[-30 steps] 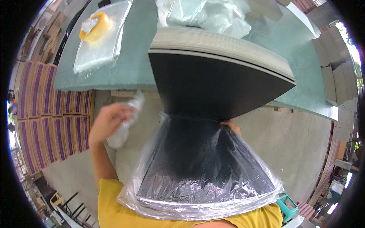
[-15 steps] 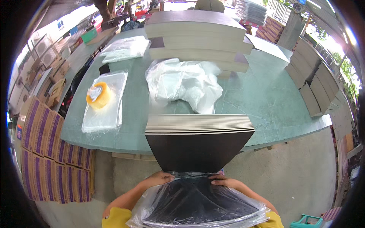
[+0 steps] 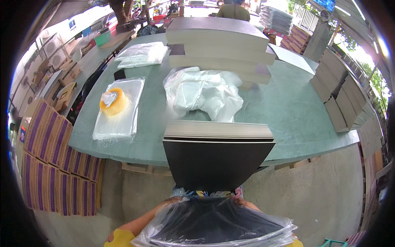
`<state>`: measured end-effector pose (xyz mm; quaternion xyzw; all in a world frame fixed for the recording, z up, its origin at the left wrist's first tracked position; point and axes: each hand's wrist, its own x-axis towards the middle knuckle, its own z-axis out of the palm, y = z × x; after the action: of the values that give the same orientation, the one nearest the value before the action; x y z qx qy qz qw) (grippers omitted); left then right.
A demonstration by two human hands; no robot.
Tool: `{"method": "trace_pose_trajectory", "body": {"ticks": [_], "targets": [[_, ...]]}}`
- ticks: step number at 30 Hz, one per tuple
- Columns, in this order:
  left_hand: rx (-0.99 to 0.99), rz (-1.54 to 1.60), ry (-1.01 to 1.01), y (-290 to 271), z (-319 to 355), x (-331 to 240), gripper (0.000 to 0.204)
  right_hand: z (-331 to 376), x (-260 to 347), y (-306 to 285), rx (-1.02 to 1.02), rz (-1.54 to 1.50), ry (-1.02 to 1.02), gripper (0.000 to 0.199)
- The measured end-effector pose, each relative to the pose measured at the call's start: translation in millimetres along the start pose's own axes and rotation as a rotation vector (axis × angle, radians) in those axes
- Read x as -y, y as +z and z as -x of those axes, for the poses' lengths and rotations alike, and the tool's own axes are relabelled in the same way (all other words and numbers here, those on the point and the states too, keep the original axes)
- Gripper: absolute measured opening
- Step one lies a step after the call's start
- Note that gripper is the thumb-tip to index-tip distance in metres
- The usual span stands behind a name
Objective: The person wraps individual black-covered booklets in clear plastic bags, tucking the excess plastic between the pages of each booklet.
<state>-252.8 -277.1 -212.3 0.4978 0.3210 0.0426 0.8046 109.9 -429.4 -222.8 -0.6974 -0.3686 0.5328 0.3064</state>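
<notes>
A stack of dark boards [image 3: 218,162] stands on edge against the person's front, its top end leaning out to the near rim of the counter [image 3: 288,111] and its lower half sunk into a clear plastic bag [image 3: 214,226]. Held upright like this, the boards can slide down under their own weight while the bag's mouth stays spread around them. The left hand [image 3: 175,201] and the right hand [image 3: 242,202] sit at the two sides of the stack just where the bag's rim begins; each seems to pinch the film against the boards, though the fingers are mostly hidden.

The stack looks matt black on its broad face, with pale layered edges at the top showing many thin sheets pressed together.

On the counter behind lie a crumpled heap of clear bags [image 3: 205,92], a roll of yellowish tape [image 3: 113,102] on a flat bag, and tall piles of boards [image 3: 222,41]. Purple-striped cartons [image 3: 49,164] stand on the floor to the left.
</notes>
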Motion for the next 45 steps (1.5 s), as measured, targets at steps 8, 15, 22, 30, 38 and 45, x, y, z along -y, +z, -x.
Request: {"method": "trace_pose_trajectory", "body": {"ticks": [8,15,22,30,38,45], "targets": [[0.161,-0.939,0.275,46,67,-232,0.034,62,228,-50,0.421,0.358,-0.176,0.043],[0.474,-0.584,0.107,73,2,-140,0.038,35,161,9,0.917,0.423,-0.003,0.063],[0.157,-0.801,0.307,55,-49,-128,0.033,4,190,8,0.843,0.661,-0.174,0.063],[-0.387,-0.146,0.675,87,19,-276,0.025,34,267,-24,0.288,-0.111,-0.537,0.028],[-0.663,-1.037,1.147,114,41,-300,0.027,26,249,-32,0.296,0.372,-0.76,0.03],[-0.439,-0.944,0.857,83,37,-271,0.025,46,258,-42,0.16,0.43,-0.717,0.03]]}}
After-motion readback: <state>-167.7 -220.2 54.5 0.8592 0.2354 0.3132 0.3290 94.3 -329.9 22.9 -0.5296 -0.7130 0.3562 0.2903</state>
